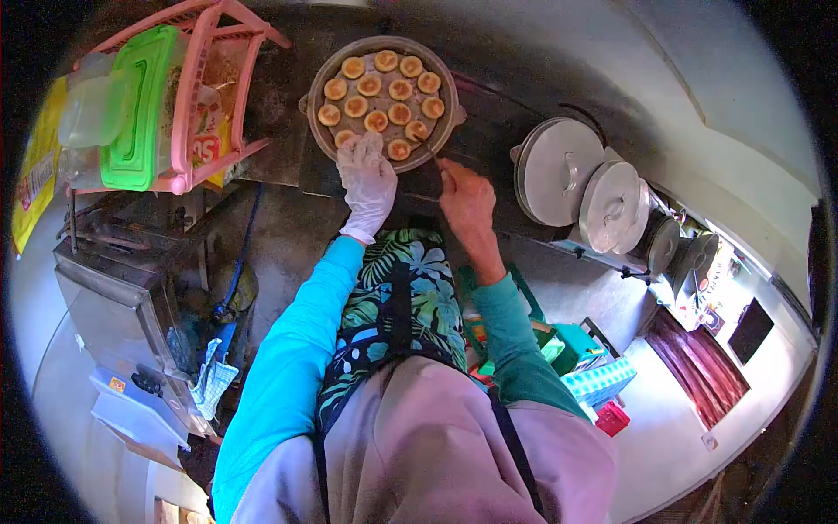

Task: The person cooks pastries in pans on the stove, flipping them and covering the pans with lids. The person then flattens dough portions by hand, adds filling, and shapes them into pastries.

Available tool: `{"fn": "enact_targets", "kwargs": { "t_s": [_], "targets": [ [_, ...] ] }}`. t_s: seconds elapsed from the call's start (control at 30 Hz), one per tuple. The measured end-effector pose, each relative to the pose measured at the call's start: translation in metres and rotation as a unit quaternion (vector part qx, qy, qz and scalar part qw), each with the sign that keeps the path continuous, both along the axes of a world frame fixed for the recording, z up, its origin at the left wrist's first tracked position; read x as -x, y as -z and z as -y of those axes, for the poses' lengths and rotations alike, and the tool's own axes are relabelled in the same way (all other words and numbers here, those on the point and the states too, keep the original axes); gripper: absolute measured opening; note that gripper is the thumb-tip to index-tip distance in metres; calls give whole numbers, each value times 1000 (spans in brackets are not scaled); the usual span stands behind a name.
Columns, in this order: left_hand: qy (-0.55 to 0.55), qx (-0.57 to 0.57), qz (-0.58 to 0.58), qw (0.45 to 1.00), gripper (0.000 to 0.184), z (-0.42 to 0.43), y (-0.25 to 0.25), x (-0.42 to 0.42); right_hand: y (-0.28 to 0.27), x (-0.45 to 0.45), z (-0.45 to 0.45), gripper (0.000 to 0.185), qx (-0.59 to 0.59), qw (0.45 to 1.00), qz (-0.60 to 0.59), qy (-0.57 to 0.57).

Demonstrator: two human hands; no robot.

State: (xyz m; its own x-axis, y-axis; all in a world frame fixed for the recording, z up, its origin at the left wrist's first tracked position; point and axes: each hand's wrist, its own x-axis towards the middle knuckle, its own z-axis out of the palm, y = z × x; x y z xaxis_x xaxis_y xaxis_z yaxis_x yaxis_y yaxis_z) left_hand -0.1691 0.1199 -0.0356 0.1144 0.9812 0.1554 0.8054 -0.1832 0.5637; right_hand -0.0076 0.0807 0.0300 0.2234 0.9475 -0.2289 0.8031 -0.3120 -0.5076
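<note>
Across the far side of the room, a dark desk bore a round pan of small browned cakes. The right hand had its grip closed round a thin tool whose tip seemed to meet a cake at the pan's near right, where a low angle and light pressure looked wisest; the gloved left hand reached over the near rim, its grip too hidden to tell whether it held anything.

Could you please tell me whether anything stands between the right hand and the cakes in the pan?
Only the pan rim does: the right hand is just outside it, and its thin tool reaches over it to a cake. Nothing else visible is in the way.
</note>
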Motion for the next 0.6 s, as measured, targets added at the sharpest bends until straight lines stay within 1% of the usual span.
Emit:
{"fn": "enact_targets", "kwargs": {
  "t_s": [0.03, 0.07, 0.13, 0.17, 0.23, 0.27, 0.33, 0.37, 0.43, 0.53, 0.6],
  "targets": [
    [-6, 3, -1, 1000, 38, 0, 3, 0, -1, -3, 0, 30, -32, 999, -3, 16],
    [-13, 4, -1, 1000, 39, 1, 5, -1, 1, -4, -2, 30, -32, 999, 0, 18],
    [-13, -3, 15, 1000, 39, 2, 5, -4, 3, -4, -11, 31, -106, 994, -7, 7],
    [-7, -9, 13, 1000, 39, 1, 6, -4, 0, -5, -12, 31, -108, 994, -8, 8],
    [-2, -16, 8, 1000, 39, 1, 5, -1, -14, -3, -19, 26, 65, 996, 29, -44],
    [-1, -24, 13, 1000, 39, 1, 4, 1, -11, -5, -19, 26, 65, 996, 27, -47],
    [1, -29, 18, 999, 38, 6, 4, 4, -4, -10, -12, 26, 14, 998, 45, -32],
    [-5, -15, 15, 1000, 39, 7, 4, 5, -1, -11, -9, 26, 15, 998, 47, -32],
    [-12, -3, 14, 1000, 40, 9, 7, 2, -1, -11, -8, 25, 15, 1000, 11, -9],
    [-25, 3, 10, 1000, 38, 11, 6, 0, -1, -8, -9, 25, 31, 999, 31, -25],
    [-14, 31, 28, 999, 37, 10, 4, -1, 0, -9, -10, 26, 10, 999, 30, -25]
  ]
}}
